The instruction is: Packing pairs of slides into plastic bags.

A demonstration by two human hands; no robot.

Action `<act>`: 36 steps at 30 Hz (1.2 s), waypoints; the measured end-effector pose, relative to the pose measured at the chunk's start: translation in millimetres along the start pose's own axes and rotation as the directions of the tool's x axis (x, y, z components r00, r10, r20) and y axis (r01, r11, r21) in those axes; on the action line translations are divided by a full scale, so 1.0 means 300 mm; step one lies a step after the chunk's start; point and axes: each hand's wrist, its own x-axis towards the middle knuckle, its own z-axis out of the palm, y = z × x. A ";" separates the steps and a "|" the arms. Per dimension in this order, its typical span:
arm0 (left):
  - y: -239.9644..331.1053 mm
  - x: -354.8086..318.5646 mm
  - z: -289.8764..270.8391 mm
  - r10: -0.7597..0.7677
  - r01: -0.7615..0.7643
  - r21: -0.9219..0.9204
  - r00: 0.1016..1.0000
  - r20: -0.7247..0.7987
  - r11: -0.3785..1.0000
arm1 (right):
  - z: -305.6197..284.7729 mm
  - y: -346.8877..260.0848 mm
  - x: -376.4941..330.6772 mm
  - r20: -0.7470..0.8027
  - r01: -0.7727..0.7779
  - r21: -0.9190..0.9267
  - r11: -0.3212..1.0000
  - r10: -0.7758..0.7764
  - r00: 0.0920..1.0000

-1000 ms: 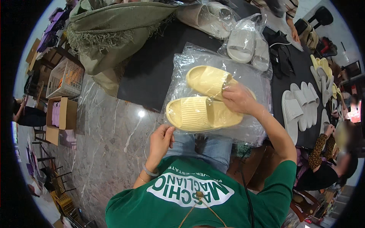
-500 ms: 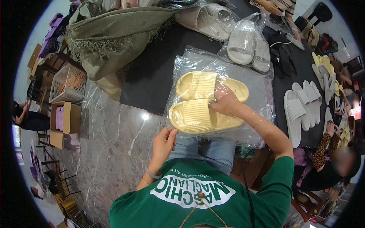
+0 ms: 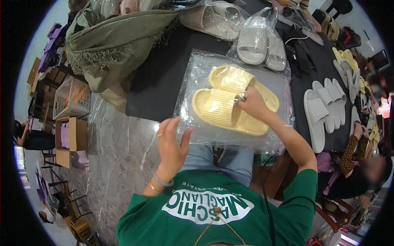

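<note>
A pair of pale yellow slide sandals [image 3: 219, 105] lies side by side over a stack of clear plastic bags [image 3: 193, 78], slanting with the toe ends to the left. My right hand [image 3: 253, 103] is closed on the slides where the two straps meet the footbeds, its fingertips hidden between them. Shiny glints show on the straps; I cannot tell whether plastic film covers them. At the left edge of the bags, my left hand [image 3: 170, 141] is raised with thumb and fingers apart, holding nothing.
Bagged grey slides [image 3: 252, 45] and bagged pinkish slides [image 3: 211, 18] lie beyond on the black table [image 3: 158, 78]. Loose grey slides [image 3: 316, 117] stand in a row at right, near another person's hands [image 3: 358, 130]. An olive sack [image 3: 111, 49] hangs at far left.
The yellow slides have shifted right and tilted with my right hand. My left hand has lifted from the bag's edge and its fingers have spread.
</note>
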 end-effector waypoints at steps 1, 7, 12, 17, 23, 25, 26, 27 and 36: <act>-0.007 0.035 0.030 0.003 -0.003 -0.001 1.000 0.004 1.000 | 0.001 -0.005 0.002 -0.023 0.002 0.017 1.000 -0.002 1.000; -0.108 0.066 0.295 0.103 -0.060 -0.158 0.954 0.280 0.986 | 0.085 0.181 -0.056 -0.168 -0.028 -0.135 0.990 0.005 0.986; -0.111 0.047 0.303 -0.005 -0.068 0.181 0.927 0.376 0.981 | -0.146 0.139 -0.150 0.026 -0.013 -0.390 0.921 0.025 0.999; -0.097 0.059 0.315 0.001 -0.092 0.216 0.921 0.388 0.972 | -0.348 0.197 -0.342 -0.319 -0.169 -0.361 0.917 0.048 0.946; -0.086 0.066 0.286 0.068 -0.172 0.228 0.912 0.403 0.958 | -0.641 0.111 -0.527 -0.607 -0.523 -0.593 0.612 0.088 0.790; -0.061 0.090 0.255 0.076 -0.214 0.229 0.866 0.494 0.949 | -0.704 0.014 -0.512 -0.723 -0.606 -0.369 0.705 0.191 0.664; -0.047 0.102 0.247 0.096 -0.217 0.186 0.857 0.506 0.958 | -0.729 -0.017 -0.510 -0.799 -0.636 -0.130 0.760 0.300 0.522; -0.046 0.106 0.255 0.109 -0.227 0.174 0.852 0.512 0.958 | -0.765 -0.008 -0.536 -0.769 -0.593 0.042 0.804 0.405 0.495; -0.056 0.071 0.322 0.154 -0.243 0.118 0.853 0.499 0.963 | -0.219 -0.285 -0.153 -0.407 0.136 0.371 0.918 0.030 0.913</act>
